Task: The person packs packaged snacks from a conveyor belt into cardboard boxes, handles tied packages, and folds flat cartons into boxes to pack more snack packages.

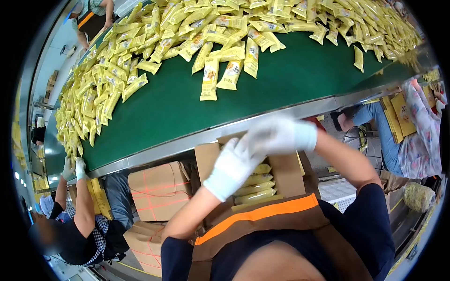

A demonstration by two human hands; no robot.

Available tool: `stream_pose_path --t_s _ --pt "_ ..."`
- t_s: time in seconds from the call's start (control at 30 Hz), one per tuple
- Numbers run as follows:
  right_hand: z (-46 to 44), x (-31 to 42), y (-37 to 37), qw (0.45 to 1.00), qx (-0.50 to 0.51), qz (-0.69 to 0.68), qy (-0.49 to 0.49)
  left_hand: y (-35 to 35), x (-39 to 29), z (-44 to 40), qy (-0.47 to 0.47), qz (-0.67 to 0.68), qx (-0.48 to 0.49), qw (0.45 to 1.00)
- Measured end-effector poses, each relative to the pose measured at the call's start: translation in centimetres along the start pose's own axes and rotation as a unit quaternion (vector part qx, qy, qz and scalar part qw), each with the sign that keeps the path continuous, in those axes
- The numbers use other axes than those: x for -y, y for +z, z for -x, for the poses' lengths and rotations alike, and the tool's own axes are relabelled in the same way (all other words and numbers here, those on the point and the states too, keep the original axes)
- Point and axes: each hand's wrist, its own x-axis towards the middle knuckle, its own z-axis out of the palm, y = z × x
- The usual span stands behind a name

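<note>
White gloves cover both of my hands, which meet above an open cardboard box (285, 175). My left hand (235, 169) is over the box's left side, its fingertips partly covered by the right. Motion smears my right hand (277, 136), so its fingers do not show clearly. Whether either hand holds anything is not visible. Inside the box, yellow packets (255, 188) lie in a row, partly hidden by my hands and apron. Beyond the box, several loose yellow snack packets (209, 78) rest on the green conveyor belt (173, 112).
A metal rail (154, 156) edges the belt on my side. Red-strapped cartons (159, 189) stand to my left. A co-worker's gloved hands (75, 167) reach the belt at far left. Another person's jeans-clad leg (375, 117) is on the right, near a wrapped roll (418, 196).
</note>
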Motion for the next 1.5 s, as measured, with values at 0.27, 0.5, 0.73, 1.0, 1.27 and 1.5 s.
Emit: stream_pose_path --t_s 0.27,0.5,0.73,1.0,1.27,1.5 --pt "-16.1 -10.6 -11.4 0.797 -0.247 0.549 0.048 2.4 15.4 -11.2 -0.184 -0.165 -0.136 0.959" --pt "-6.3 -9.9 -9.5 0.863 -0.171 0.475 -0.015 0.4 11.6 -2.1 -0.180 -0.076 -0.064 0.979" --pt "1.4 -12.9 -8.4 0.797 -0.399 0.442 0.102 -2.8 10.0 2.9 -0.233 0.146 -0.056 0.960" --pt "3.0 -7.3 -8.2 0.791 -0.393 0.459 0.091 -0.5 15.4 1.5 -0.423 -0.024 -0.072 0.903" --pt "-5.7 -7.7 -7.7 0.846 -0.164 0.501 0.082 -0.8 16.2 2.0 -0.388 0.073 -0.046 0.917" --pt "0.4 -2.6 -4.2 0.959 -0.278 0.044 -0.033 -1.7 13.3 3.1 -0.382 0.447 -0.251 0.769"
